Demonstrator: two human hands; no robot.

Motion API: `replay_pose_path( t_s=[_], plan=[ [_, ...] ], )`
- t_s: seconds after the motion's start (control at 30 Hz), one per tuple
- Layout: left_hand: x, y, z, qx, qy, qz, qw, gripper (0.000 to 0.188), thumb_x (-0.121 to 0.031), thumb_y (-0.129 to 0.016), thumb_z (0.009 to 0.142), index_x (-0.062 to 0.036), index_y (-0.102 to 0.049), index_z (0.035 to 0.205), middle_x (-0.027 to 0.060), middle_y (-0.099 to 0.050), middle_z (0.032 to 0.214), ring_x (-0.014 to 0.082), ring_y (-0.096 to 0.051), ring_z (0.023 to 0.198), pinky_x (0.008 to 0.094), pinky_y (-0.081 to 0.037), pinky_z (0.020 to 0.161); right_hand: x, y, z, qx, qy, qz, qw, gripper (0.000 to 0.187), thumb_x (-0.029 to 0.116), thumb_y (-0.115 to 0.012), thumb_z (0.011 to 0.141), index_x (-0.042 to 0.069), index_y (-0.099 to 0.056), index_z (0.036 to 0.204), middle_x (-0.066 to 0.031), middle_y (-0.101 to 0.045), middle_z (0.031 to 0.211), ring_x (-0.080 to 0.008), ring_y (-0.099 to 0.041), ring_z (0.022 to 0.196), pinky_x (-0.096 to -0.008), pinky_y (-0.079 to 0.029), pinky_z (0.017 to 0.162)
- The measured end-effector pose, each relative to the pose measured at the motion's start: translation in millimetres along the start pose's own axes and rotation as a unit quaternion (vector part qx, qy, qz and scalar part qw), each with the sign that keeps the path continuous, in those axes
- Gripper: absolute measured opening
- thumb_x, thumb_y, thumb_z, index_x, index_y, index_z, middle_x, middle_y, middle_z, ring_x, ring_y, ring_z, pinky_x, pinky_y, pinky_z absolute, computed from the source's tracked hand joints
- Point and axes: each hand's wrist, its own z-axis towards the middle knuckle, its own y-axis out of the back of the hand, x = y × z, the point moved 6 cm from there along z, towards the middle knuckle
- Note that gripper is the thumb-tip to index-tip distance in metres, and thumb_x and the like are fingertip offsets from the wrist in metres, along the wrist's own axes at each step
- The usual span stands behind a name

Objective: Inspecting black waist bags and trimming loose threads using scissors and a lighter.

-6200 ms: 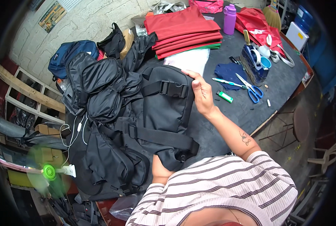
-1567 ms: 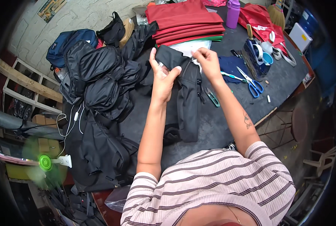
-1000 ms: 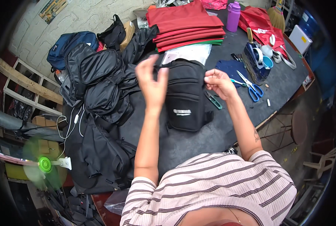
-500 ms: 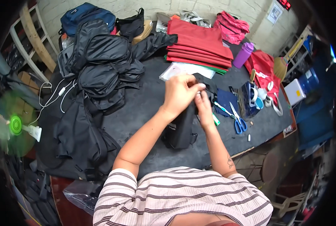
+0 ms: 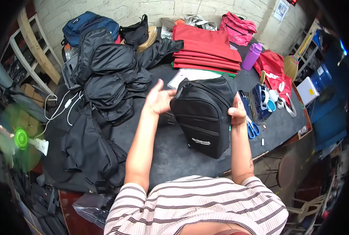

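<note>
A small black sling bag (image 5: pixel 200 117) with zipped front pockets and a pale printed mark is upright in front of me, its front panel toward me. My right hand (image 5: pixel 238 111) grips its right side, thumb on the front edge and the other fingers partly hidden behind. At the upper left of the bag, my left hand (image 5: pixel 159 100) is open, fingers spread, close beside it; whether the fingertips touch is hard to tell. Just past my right wrist lie blue-handled scissors (image 5: pixel 253 130), partly covered by my forearm.
Black bags (image 5: pixel 108 86) are heaped on the left of the dark table (image 5: pixel 166 156). Folded red fabric bags (image 5: pixel 205 47) are stacked at the back. A purple bottle (image 5: pixel 252 56), a blue holder (image 5: pixel 262 102) and a red bag (image 5: pixel 274 70) stand right. A green fan (image 5: pixel 21 139) spins at far left.
The bag has turned so its front panel faces me. My hands, together at its top before, have parted: the left moved left and opened, the right took hold of the bag's side.
</note>
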Motion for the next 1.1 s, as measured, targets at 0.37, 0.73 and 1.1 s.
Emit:
replay_pose_path(
  t_s=[0.37, 0.73, 1.1],
  plan=[
    [-57, -49, -21, -0.081, -0.464, 0.101, 0.876, 0.020, -0.009, -0.057, 0.086, -0.0069, -0.052, 0.106, 0.0010, -0.060, 0.093, 0.0107, -0.058, 0.086, 0.0261, -0.046, 0.082, -36, 111, 16, -0.058, 0.046, 0.220, 0.973, 0.030, 0.013, -0.047, 0.091, -0.001, -0.050, 0.117, -0.0096, -0.061, 0.107, -0.0219, -0.057, 0.104, -0.0392, -0.040, 0.096],
    [-49, -101, -29, -0.091, -0.552, 0.136, 0.818, 0.027, -0.009, -0.063, 0.084, -0.0082, -0.045, 0.104, -0.0006, -0.057, 0.081, 0.0068, -0.053, 0.069, 0.0193, -0.044, 0.065, 34, -1, 6, -0.311, 0.233, -0.494, 0.777, 0.022, 0.015, -0.065, 0.076, 0.001, -0.051, 0.086, -0.0081, -0.047, 0.086, -0.0193, -0.048, 0.079, -0.0300, -0.041, 0.071],
    [-30, -118, -28, -0.067, -0.539, 0.244, 0.803, 0.034, -0.004, -0.065, 0.081, -0.0068, -0.042, 0.105, 0.0011, -0.058, 0.071, 0.0036, -0.049, 0.059, 0.0155, -0.038, 0.054, -2, -34, -2, -0.107, 0.066, -0.550, 0.826, 0.012, 0.002, -0.065, 0.069, -0.003, -0.055, 0.065, -0.0123, -0.053, 0.101, -0.0215, -0.061, 0.092, -0.0286, -0.047, 0.077]
  ],
)
